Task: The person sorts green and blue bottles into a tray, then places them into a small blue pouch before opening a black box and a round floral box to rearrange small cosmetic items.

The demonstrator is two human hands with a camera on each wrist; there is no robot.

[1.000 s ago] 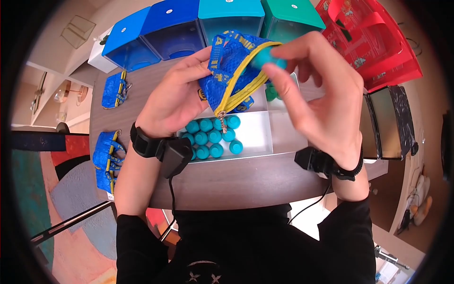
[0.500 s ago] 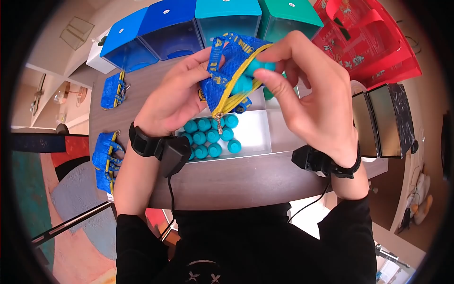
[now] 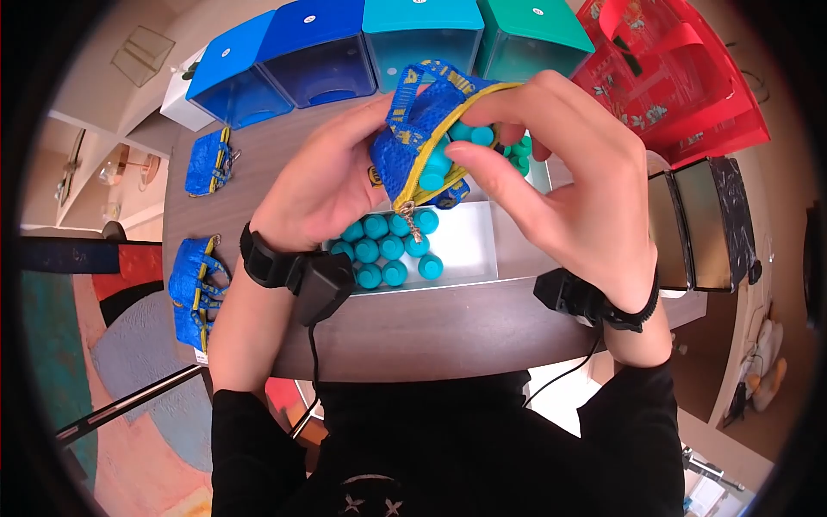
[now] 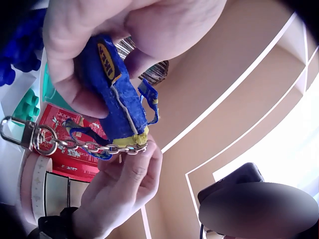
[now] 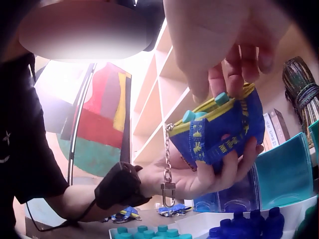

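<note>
A small blue pouch with yellow trim (image 3: 418,121) (image 4: 117,107) (image 5: 224,137) is held in the left hand (image 3: 323,177) (image 4: 75,50) (image 5: 214,179), whose fingers curl round its side and underside. Its zip is undone, and teal bottles (image 3: 435,168) (image 5: 222,98) show in the mouth. At that mouth is the right hand (image 3: 581,172) (image 4: 122,186) (image 5: 224,40), thumb and forefinger apart on either side of the opening, fingertips by the yellow edge. A metal chain and clasp (image 4: 30,137) (image 5: 168,186) hang from the pouch's corner.
Below the hands, a white tray (image 3: 469,246) contains several teal bottles (image 3: 394,273). Two blue pouches (image 3: 207,162) (image 3: 191,280) lie at the table's left. Coloured bins (image 3: 319,56) line the back, beside a red bag (image 3: 672,86); dark-framed boxes (image 3: 711,220) stand right.
The teal bottle pinched by the right hand has gone down into the pouch, and the thumb and forefinger have parted. The pouch has tilted so that more bottles show.
</note>
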